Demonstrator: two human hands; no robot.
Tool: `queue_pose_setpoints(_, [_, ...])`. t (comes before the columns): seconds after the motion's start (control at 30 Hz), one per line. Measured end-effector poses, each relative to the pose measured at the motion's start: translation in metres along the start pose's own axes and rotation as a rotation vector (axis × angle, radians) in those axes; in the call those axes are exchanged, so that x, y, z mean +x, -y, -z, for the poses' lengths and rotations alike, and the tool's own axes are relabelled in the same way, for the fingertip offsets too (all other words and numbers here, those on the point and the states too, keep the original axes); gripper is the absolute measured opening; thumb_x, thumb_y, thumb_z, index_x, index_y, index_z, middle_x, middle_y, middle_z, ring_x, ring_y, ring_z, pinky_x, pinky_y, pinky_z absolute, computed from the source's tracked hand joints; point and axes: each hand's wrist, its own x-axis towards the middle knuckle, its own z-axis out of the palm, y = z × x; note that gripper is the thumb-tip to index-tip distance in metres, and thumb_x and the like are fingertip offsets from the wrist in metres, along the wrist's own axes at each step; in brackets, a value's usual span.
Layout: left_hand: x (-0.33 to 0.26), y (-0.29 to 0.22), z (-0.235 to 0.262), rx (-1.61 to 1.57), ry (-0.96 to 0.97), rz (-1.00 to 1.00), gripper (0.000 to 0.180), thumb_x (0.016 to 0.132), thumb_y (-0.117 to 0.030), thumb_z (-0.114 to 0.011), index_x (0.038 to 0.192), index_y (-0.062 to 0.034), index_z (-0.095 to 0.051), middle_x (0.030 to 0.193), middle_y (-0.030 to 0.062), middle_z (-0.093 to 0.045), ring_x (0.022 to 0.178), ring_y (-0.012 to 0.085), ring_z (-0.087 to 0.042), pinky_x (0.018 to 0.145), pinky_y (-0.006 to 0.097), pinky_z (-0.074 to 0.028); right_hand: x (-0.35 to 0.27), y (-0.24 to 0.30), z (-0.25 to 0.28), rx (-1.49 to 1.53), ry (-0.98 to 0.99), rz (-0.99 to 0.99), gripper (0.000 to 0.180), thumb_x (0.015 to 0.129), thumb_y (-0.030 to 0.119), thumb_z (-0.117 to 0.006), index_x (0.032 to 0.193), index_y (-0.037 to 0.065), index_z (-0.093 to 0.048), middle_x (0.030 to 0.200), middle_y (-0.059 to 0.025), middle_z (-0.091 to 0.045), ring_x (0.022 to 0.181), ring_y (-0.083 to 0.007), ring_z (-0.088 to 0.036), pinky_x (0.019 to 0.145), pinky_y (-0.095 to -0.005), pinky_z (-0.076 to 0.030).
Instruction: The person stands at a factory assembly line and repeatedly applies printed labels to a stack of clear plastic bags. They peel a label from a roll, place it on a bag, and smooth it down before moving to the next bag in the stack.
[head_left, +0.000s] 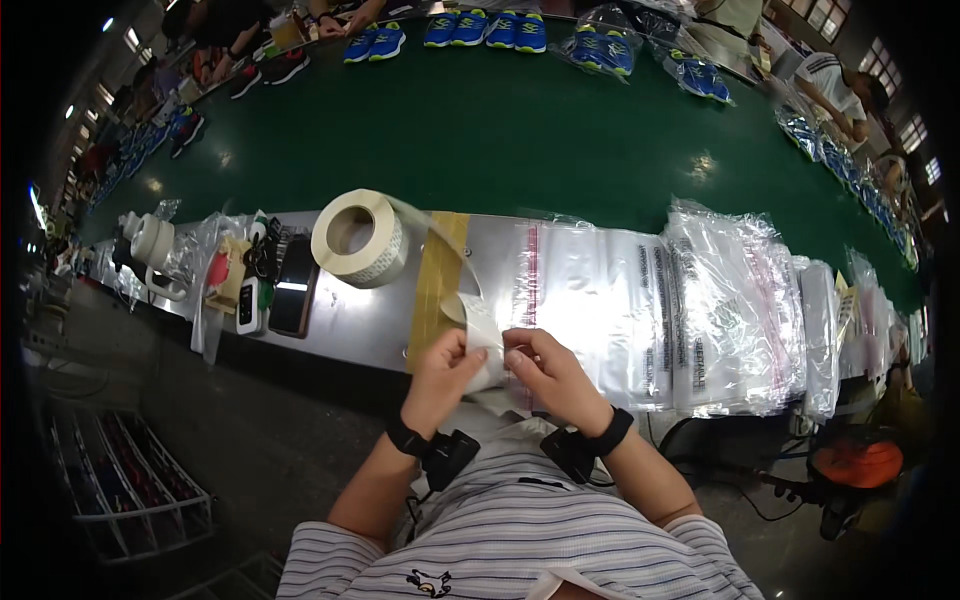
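A big roll of white labels (352, 240) lies on the metal ledge to the left of my hands. From its top a pale label strip (477, 318) loops over to my hands. My left hand (440, 380) is closed, with the strip gripped between thumb and fingers. My right hand (555, 375) pinches at the strip's right edge, thumb against curled fingers. Whether a single label is lifted there is too small to see. Just right of my hands lies a spread of clear plastic bags (600, 300) with a red line and dark print.
A thicker stack of clear bags (735, 310) rests farther right. A phone (294, 287), a white device (250, 305) and a white fan-like object (153, 243) stand left. Beyond runs a green conveyor belt (480, 130) carrying blue shoes (600, 48). Other people work along its far side.
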Motion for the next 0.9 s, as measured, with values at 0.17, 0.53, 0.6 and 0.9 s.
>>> queue_pose_setpoints(0.17, [-0.016, 0.010, -0.003, 0.474, -0.059, -0.119, 0.015, 0.084, -0.009, -0.066, 0.094, 0.0021, -0.062, 0.076, 0.0046, -0.063, 0.067, 0.0078, -0.057, 0.058, 0.026, -0.045, 0.023, 0.005, 0.000, 0.339, 0.067, -0.184, 0.020, 0.092, 0.017, -0.058, 0.102, -0.001, -0.056, 0.085, -0.0023, -0.059, 0.073, -0.0074, -0.054, 0.065, -0.0233, -0.046])
queue_pose_setpoints(0.53, [-0.024, -0.006, 0.004, 0.797, -0.053, -0.267, 0.018, 0.077, -0.010, -0.073, 0.087, -0.0006, -0.061, 0.072, 0.0068, -0.059, 0.057, 0.0150, -0.055, 0.053, 0.027, -0.044, 0.027, -0.008, -0.004, 0.761, 0.209, -0.424, 0.017, 0.085, 0.010, -0.066, 0.093, -0.002, -0.058, 0.073, -0.0010, -0.056, 0.058, -0.0058, -0.048, 0.050, -0.0202, -0.039])
queue_pose_setpoints(0.6, [-0.032, -0.015, 0.005, 0.843, -0.145, -0.302, 0.020, 0.075, -0.011, -0.074, 0.089, -0.0022, -0.062, 0.075, 0.0068, -0.059, 0.058, 0.0156, -0.056, 0.054, 0.028, -0.045, 0.026, -0.003, -0.006, 0.733, 0.174, -0.410, 0.013, 0.085, 0.009, -0.066, 0.087, -0.002, -0.060, 0.073, -0.0008, -0.057, 0.059, -0.0061, -0.049, 0.051, -0.0211, -0.041])
queue_pose_setpoints(0.9, [-0.018, -0.029, 0.000, 0.622, -0.162, -0.295, 0.023, 0.084, -0.008, -0.068, 0.103, 0.0036, -0.060, 0.089, 0.0072, -0.064, 0.072, 0.0120, -0.060, 0.067, 0.024, -0.048, 0.031, -0.002, -0.029, 0.106, -0.055, 0.221, 0.012, 0.080, 0.012, -0.069, 0.083, 0.001, -0.065, 0.072, -0.0072, -0.060, 0.066, -0.0156, -0.061, 0.061, -0.0279, -0.047])
